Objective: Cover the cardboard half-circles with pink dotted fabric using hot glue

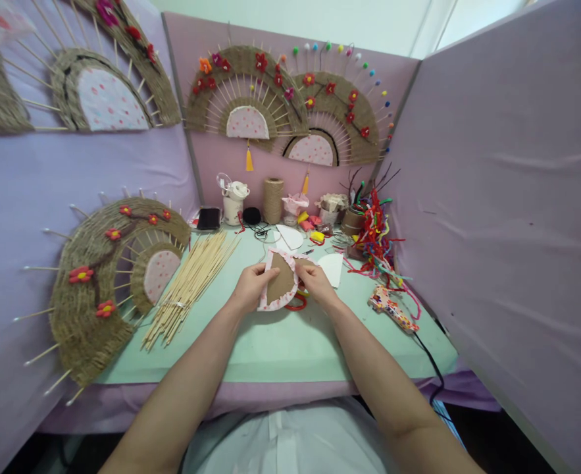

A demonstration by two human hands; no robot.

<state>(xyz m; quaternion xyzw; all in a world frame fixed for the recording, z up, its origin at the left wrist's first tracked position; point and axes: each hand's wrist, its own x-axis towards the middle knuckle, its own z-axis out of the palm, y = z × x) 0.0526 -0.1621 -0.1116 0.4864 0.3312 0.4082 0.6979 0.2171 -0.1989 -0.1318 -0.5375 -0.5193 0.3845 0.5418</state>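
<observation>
My left hand (249, 287) and my right hand (316, 283) both grip a half-round cardboard piece (281, 282) wrapped at its edge in pink dotted fabric (265, 304). It is held just above the green table (280, 349), brown side up. The left fingers pinch its left edge and the right fingers pinch its upper right edge. A red ring-shaped thing (297, 304) lies under it on the right.
A bundle of bamboo sticks (191, 283) lies left of my hands, beside a woven twine fan (112, 283). White half-round cutouts (330, 266), a twine spool (273, 199), a jar (233, 201), coloured pipe cleaners (376, 237) and a patterned glue gun (391, 308) sit behind and right. Purple partitions enclose the desk.
</observation>
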